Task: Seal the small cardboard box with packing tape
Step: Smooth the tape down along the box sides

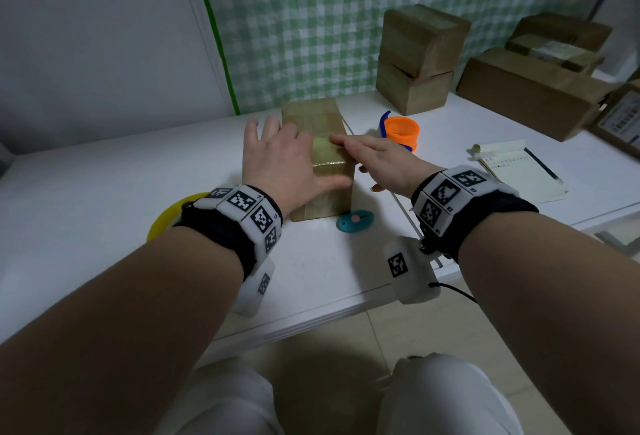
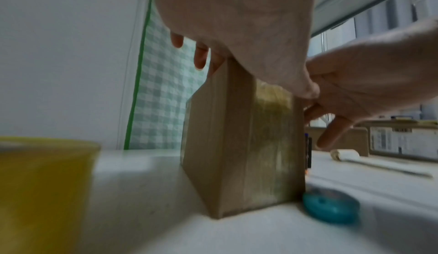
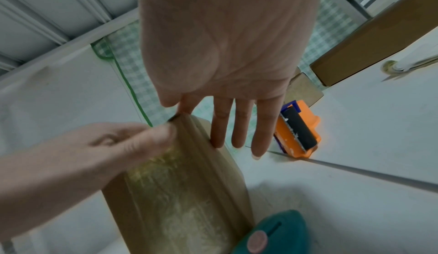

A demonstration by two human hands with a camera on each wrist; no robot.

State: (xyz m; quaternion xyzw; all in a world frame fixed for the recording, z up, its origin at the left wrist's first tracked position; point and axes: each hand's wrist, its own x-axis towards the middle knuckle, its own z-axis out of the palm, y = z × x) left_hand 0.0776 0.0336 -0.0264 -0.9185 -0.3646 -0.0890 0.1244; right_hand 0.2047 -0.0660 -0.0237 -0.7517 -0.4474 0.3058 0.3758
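The small cardboard box [image 1: 320, 188] stands upright on the white table, with a strip of shiny yellowish packing tape [image 1: 325, 152] over its top and down the near face [image 3: 180, 202]. My left hand [image 1: 280, 157] lies flat on the box's top left, fingers spread, and its thumb presses the tape on the upper front face [image 3: 151, 142]. My right hand [image 1: 377, 157] reaches in from the right. Its index finger lies on the box top and its other fingers [image 3: 239, 125] hang straight down the right side. Neither hand holds anything.
An orange tape dispenser [image 1: 401, 131] sits just right of the box, and a teal cutter [image 1: 355, 220] lies at its front corner. A yellow tape roll [image 1: 166, 220] is under my left wrist. A notepad [image 1: 523, 171] and more cardboard boxes [image 1: 419, 57] stand to the right and behind.
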